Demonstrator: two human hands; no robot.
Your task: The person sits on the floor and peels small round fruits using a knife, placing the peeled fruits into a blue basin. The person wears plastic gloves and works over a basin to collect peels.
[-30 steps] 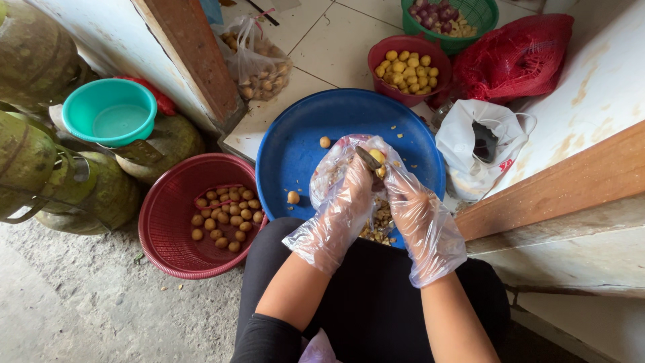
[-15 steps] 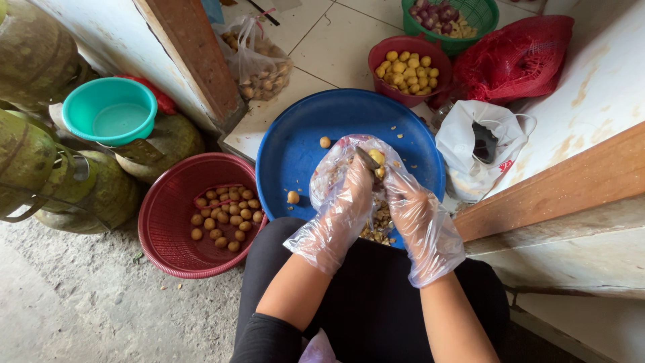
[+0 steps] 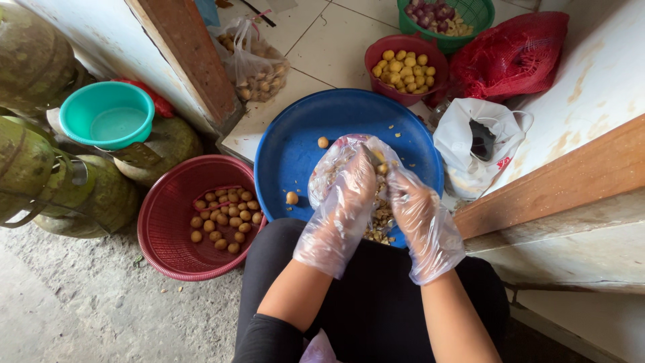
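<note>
Both of my hands wear loose clear plastic gloves and meet over the near side of a big blue basin (image 3: 295,141). My left hand (image 3: 346,195) pinches a small yellow-brown round fruit (image 3: 381,169). My right hand (image 3: 413,212) grips a small knife (image 3: 371,155) whose blade rests against that fruit. Under the hands lies a heap of brown peelings (image 3: 379,225). Two loose round fruits (image 3: 323,142) lie on the basin's bare floor.
A red mesh basket (image 3: 168,235) with several brown fruits sits at left, beside green gas cylinders (image 3: 40,181) and a teal bowl (image 3: 107,121). Beyond the basin are a red bowl of peeled yellow fruits (image 3: 402,64), a green basket (image 3: 470,13), a red net sack (image 3: 514,50) and plastic bags (image 3: 474,144).
</note>
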